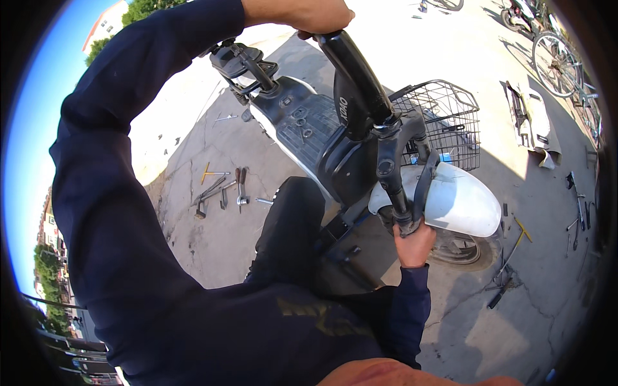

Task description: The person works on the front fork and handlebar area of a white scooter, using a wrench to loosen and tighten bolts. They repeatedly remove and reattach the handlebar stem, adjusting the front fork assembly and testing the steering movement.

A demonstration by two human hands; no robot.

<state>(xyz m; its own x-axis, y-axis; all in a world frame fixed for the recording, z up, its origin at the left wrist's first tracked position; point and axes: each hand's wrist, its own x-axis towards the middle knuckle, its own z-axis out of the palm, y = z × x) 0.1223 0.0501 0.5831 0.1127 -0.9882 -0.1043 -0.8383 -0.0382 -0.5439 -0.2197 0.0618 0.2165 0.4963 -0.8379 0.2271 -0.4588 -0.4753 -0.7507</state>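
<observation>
The scooter [297, 122] sits before you, its long axis slanting from the seat [233, 62] at upper left to the white front fender [467, 202] at lower right. Your left hand [322, 14] wraps the black column [353, 77]'s top; your right hand [414, 244] grips a black tube [398, 199]'s lower end. A wire basket [458, 110] flanks the column; your bent leg [293, 209] hides some frame.

Right of the white fender [465, 201], open ground [541, 193] leaves a way through; beyond the fender the wire basket [465, 132] blocks reach, left of it the black bar [400, 201] obstructs, below it the front wheel [458, 251].
</observation>
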